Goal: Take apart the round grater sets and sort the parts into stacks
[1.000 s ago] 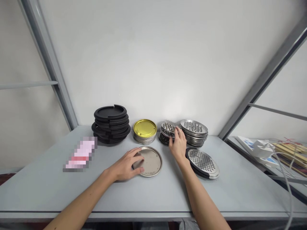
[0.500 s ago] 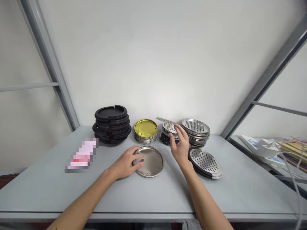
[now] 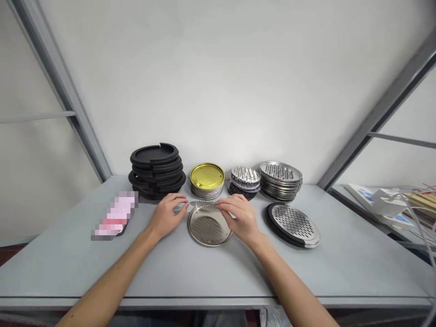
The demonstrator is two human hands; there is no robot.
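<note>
A thin round grater disc (image 3: 201, 204) with small raised teeth is pinched at its right edge by my right hand (image 3: 240, 215). It is seen almost edge-on, above the far part of a shallow round metal lid (image 3: 207, 229) lying on the table. At the disc's left edge is my left hand (image 3: 169, 212), its thumb and fingers curved and a little apart; whether the fingertips touch the disc is hard to tell. Behind my right hand stands a short stack of similar toothed grater discs (image 3: 245, 177).
Black rings (image 3: 156, 168) are stacked at the back left, beside a stack of gold-topped lids (image 3: 207, 176). Rimmed grater plates (image 3: 281, 179) are piled at the back right. A black-edged slotted grater (image 3: 294, 225) lies right of my hand. A phone-like pixelated object (image 3: 116, 215) lies left.
My right hand has carried the grater disc left and nearer, over the metal lid. My left hand has let go of the lid and lifted to the disc's left edge.
</note>
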